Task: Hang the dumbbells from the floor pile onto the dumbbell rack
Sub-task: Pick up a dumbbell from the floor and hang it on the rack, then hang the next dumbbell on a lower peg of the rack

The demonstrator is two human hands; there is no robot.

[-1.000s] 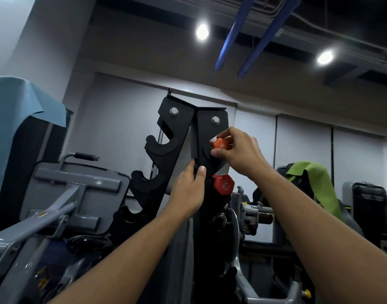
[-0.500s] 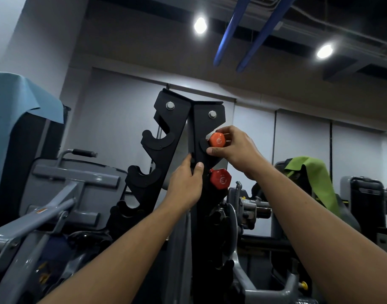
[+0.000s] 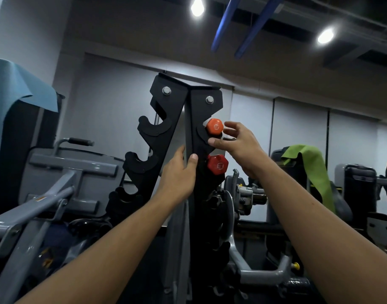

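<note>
Resting in the rack's (image 3: 189, 119) top right hook, the orange dumbbell (image 3: 214, 126) sits just left of the open right hand (image 3: 237, 142), while the left hand (image 3: 179, 174) grips the post.

The place is an indoor gym. A tall black dumbbell rack (image 3: 188, 132) with hooked cradles stands in the middle, holding an orange dumbbell (image 3: 214, 126) and a red dumbbell (image 3: 218, 165). Grey weight machines (image 3: 56, 172) with padded seats and handles crowd both sides. A green towel (image 3: 306, 159) is draped over one machine, and a blue mat (image 3: 17, 84) over another. Spotlights (image 3: 197, 6) shine from a dark open ceiling with blue beams (image 3: 227, 20).
</note>
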